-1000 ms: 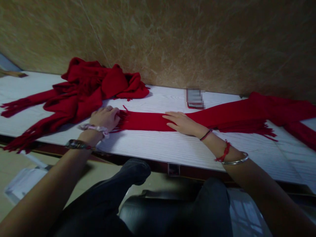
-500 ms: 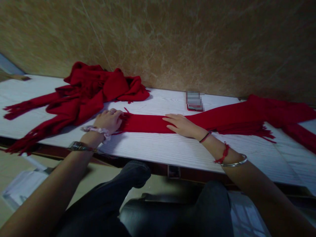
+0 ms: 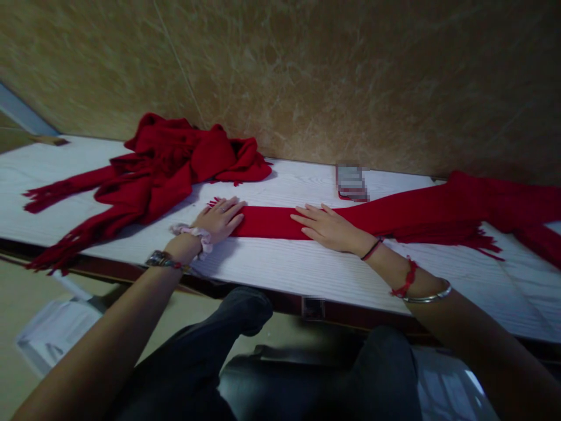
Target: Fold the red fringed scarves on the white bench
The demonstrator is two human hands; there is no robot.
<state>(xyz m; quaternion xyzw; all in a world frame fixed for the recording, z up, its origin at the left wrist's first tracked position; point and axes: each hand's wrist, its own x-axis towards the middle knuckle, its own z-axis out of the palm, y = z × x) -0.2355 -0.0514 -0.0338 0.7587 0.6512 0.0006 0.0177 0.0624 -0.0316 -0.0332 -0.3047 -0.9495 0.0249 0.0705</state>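
A long red scarf [image 3: 267,221] lies stretched flat across the white table [image 3: 284,269], running off to the right. My left hand [image 3: 219,218] lies flat on its fringed left end, fingers stretched out. My right hand [image 3: 326,226] rests flat on the scarf's middle, fingers spread and pointing left. Neither hand grips anything. My left wrist wears a pink scrunchie and a watch, and my right wrist has red cords and a silver bangle.
A heap of crumpled red scarves [image 3: 166,164] lies at the back left, fringes hanging over the table's front edge. A phone [image 3: 350,182] lies by the brown wall [image 3: 307,76]. More red cloth [image 3: 504,202] sits at the right. My legs and a black seat show below.
My left hand was closed around the scarf's fringe; it now lies open and flat on that end. My right hand has stayed flat on the scarf.
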